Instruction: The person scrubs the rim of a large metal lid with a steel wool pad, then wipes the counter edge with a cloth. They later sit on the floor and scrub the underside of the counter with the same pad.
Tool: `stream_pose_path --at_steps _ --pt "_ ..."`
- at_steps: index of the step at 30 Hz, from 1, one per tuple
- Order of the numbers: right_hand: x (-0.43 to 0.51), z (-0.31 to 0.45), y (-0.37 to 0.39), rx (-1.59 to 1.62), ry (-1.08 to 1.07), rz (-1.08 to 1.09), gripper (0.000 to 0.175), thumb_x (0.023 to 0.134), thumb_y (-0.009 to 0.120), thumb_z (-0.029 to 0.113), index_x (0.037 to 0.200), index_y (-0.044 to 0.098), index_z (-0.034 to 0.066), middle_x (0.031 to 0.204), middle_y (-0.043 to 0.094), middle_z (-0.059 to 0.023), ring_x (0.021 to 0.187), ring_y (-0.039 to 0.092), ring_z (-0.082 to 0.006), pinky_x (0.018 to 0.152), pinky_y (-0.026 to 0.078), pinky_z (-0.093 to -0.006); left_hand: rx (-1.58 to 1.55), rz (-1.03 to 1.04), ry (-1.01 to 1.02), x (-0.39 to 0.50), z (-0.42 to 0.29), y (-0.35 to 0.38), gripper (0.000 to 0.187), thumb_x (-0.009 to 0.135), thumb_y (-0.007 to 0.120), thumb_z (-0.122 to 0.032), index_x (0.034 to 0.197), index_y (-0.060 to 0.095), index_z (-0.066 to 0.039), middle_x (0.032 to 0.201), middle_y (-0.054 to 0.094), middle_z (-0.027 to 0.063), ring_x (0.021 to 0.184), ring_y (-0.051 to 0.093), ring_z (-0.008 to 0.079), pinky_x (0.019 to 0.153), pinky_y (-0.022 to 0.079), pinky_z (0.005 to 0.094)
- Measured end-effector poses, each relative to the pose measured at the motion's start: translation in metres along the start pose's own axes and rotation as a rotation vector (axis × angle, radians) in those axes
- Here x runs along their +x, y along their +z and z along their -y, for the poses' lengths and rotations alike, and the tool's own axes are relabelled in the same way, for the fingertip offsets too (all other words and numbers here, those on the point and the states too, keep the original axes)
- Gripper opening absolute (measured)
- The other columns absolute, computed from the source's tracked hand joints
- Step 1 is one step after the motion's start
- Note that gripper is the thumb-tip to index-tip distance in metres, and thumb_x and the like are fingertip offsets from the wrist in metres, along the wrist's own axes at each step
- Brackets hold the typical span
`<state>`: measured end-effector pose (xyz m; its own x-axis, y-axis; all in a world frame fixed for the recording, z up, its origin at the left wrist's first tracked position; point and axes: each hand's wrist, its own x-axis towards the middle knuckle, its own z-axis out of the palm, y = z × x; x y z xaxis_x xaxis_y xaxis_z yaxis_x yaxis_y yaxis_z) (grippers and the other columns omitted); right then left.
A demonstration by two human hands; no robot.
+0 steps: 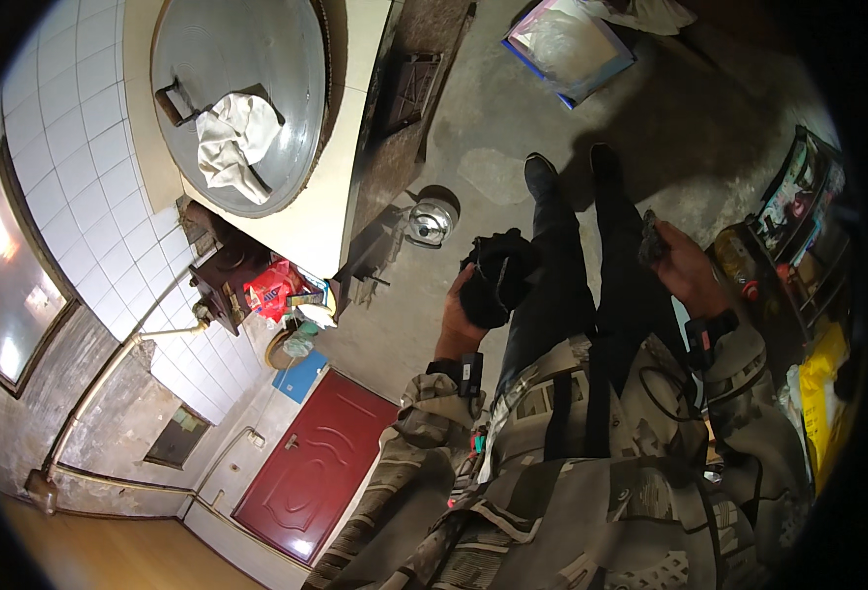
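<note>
My left hand (462, 316) is closed around a soft black bundle (494, 284), which looks like fabric, with a thin pale cord or edge across it. The bundle is held above the floor, beside my left leg. My right hand (686, 264) pinches a small dark grey crumpled piece (651, 240) between thumb and fingers, to the right of my right leg. What that piece is made of cannot be told. The two hands are well apart.
A shiny metal kettle (431, 221) stands on the concrete floor. At left, a white cloth (236, 140) lies on a large round metal lid (286, 66) on the tiled stove counter (309, 234). A box (570, 48) holding clear plastic is ahead; a loaded rack (795, 243) stands right.
</note>
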<state>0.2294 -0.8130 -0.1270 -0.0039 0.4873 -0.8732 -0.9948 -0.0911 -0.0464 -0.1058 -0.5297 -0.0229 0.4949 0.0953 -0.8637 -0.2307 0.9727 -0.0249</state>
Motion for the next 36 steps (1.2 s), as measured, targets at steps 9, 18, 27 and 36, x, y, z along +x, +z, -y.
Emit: stream_pose_path --at_steps 9,18,27,36 --pt "-0.002 0.013 0.011 -0.091 -0.028 -0.019 0.023 0.119 0.06 0.026 0.131 0.07 0.0076 0.124 0.074 -0.0047 0.116 0.071 -0.0186 0.106 0.058 -0.0392 -0.071 0.098 0.042 -0.009 0.011 0.003 0.069 0.118 0.041 -0.057 0.172 0.046 -0.013 0.166 0.058 0.0171 0.154 0.055 0.0388 0.132 0.039 0.0617" --pt "-0.013 0.043 0.045 -0.2 -0.101 0.028 0.028 0.119 0.06 0.023 0.139 0.068 0.0057 0.111 0.071 -0.0037 0.099 0.069 -0.0171 0.089 0.059 -0.0368 0.021 -0.123 0.287 -0.064 0.019 -0.035 0.075 0.116 0.044 -0.064 0.171 0.046 -0.014 0.17 0.055 0.016 0.155 0.054 0.0388 0.133 0.038 0.0618" --pt "-0.016 0.079 0.083 -0.274 -0.11 -0.015 0.038 0.121 0.056 0.025 0.155 0.063 0.008 0.109 0.068 -0.0016 0.09 0.063 -0.0124 0.08 0.054 -0.0321 -0.05 -0.038 0.433 -0.09 0.029 -0.048 0.071 0.118 0.034 -0.054 0.177 0.038 -0.015 0.182 0.038 0.0141 0.168 0.035 0.0371 0.138 0.024 0.0649" --pt "0.007 0.119 0.084 -0.259 -0.143 0.108 0.029 0.12 0.055 0.019 0.141 0.069 0.006 0.127 0.075 -0.007 0.113 0.074 -0.0234 0.101 0.061 -0.0443 -0.068 -0.04 0.607 -0.102 0.039 -0.044 0.07 0.118 0.04 -0.054 0.173 0.043 -0.011 0.174 0.05 0.0173 0.159 0.047 0.0403 0.137 0.029 0.0659"
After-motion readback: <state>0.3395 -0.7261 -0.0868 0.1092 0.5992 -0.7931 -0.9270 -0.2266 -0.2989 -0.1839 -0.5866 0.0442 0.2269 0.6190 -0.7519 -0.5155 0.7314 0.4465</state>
